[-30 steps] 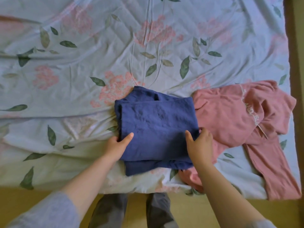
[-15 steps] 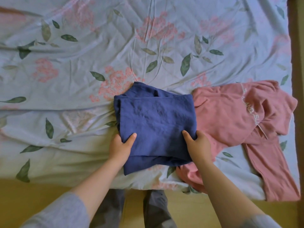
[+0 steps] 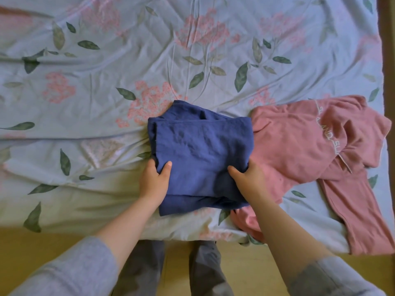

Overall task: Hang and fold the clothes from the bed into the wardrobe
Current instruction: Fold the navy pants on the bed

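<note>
The left grip (image 3: 154,180) and right grip (image 3: 249,180) have slid inward and now each pinch the folded blue garment (image 3: 203,150), thumb on top, as it lies on the bed (image 3: 85,107) against the pink top (image 3: 299,146), so folding looks finished and lifting next.

Bed (image 3: 64,218), seen from above. Fills nearly the whole view. Wears a pale blue bedcover (image 3: 128,50), printed with pink flower clusters and dark green leaves. Lies creased all over, with long folds across the far half and a flatter, quilted-looking patch towards the near edge. Ends at the bottom in a soft rounded edge, above a yellowish-tan floor (image 3: 32,244). Meets, on the right, a narrow brown strip (image 3: 388,60) running from top to bottom; floor or bed frame, cannot tell. Soft, even light throughout. Leaves only faint shadows in the creases. Looks paler and slightly warmer along the near edge of the cover.
</note>
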A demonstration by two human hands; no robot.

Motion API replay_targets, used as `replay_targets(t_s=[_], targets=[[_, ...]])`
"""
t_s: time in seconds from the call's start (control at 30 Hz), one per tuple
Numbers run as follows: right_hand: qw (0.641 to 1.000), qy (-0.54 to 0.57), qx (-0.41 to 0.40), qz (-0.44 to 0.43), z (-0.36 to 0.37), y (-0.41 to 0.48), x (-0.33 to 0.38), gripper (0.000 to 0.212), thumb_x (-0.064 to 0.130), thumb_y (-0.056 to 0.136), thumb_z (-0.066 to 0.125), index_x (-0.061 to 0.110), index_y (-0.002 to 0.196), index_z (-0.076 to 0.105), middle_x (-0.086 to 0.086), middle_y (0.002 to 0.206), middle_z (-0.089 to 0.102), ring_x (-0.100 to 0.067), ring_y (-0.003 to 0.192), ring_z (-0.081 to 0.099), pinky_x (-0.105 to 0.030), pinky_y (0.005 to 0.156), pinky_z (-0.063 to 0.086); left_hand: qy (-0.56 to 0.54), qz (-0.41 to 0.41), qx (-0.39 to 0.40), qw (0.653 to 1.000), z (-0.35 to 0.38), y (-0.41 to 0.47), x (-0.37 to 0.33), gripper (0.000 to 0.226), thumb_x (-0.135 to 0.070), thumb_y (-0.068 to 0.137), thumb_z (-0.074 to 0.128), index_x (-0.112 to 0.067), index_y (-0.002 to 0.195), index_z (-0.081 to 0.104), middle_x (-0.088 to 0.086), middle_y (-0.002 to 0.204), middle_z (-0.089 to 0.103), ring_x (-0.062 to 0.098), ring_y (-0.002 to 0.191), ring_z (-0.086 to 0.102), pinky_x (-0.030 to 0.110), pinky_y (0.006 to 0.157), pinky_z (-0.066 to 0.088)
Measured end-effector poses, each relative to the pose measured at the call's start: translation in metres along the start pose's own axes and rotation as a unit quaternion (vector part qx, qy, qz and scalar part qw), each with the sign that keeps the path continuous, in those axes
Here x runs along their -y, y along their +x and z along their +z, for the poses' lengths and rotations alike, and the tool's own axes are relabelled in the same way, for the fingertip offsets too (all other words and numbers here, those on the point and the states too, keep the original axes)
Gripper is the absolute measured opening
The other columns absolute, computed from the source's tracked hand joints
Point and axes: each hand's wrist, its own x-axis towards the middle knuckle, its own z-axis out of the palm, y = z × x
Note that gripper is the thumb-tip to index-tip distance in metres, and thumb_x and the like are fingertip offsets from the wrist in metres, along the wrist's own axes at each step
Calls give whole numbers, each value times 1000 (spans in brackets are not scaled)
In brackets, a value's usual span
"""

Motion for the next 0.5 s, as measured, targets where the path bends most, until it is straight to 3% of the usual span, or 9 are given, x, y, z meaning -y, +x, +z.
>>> replay_targets(t_s=[0.1,0.17,0.3,0.4,0.5], targets=[[999,29,-25,0,-4,-9,7,14,21,82,65,10,88,59,-6,77,65,-24,75,61,-36,66,48,-17,33,7,999,-8,-8,-12,7,-26,95,56,-19,93,54,-7,90,63,19,85,59,31,73,44],[999,36,-36,-9,-11,-16,16,15,20,82,65,9,80,57,-8,70,62,-22,67,58,-34,59,44,-30,48,13,998,-16,-14,-26,8,-25,96,52,-20,90,53,-10,85,61,16,80,57,29,67,42],[997,36,-54,-34,-39,-36,41,23,20,81,64,5,68,52,-10,58,55,-15,52,47,-28,48,35,-35,92,38,994,-35,-33,-69,5,-21,97,51,-20,99,55,-7,91,62,14,82,57,30,70,41],[996,39,-70,-49,-68,-53,67,24,22,81,64,16,64,50,0,53,51,-13,52,48,-27,48,32,-42,110,46,992,-52,-53,-106,6,-21,98,49,-19,96,55,-10,81,59,9,72,54,24,59,37],[993,60,-69,-69,-104,-76,98,18,23,81,64,15,69,54,-1,57,55,-19,59,54,-29,54,36,-29,140,22,989,-73,-78,-151,6,-21,97,50,-18,96,55,-13,82,57,5,73,52,20,59,37]])
